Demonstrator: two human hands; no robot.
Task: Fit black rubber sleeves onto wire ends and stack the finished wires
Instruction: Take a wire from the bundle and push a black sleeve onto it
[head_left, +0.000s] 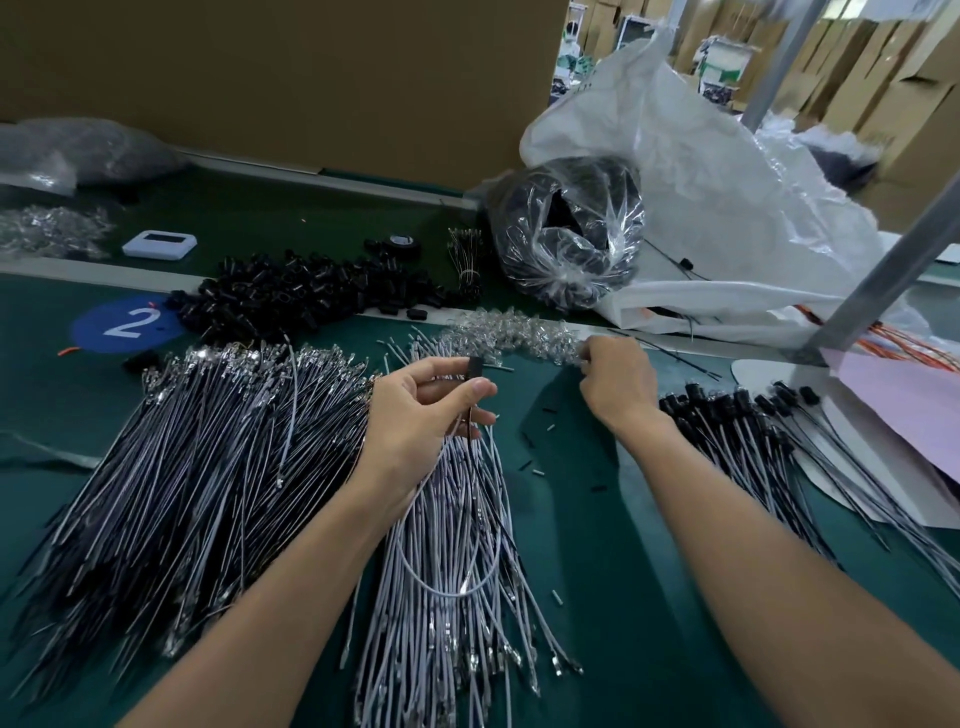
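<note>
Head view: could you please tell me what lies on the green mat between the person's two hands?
Mostly bare green mat, with a few short black tube pieces, lies between the left hand and the right hand in the head view.

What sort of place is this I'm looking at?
Probably a factory assembly bench for wiring work. Heaps of grey wires cover the green bench, a pile of black rubber sleeves lies behind them, and stacked cardboard cartons stand at the back right.
</note>
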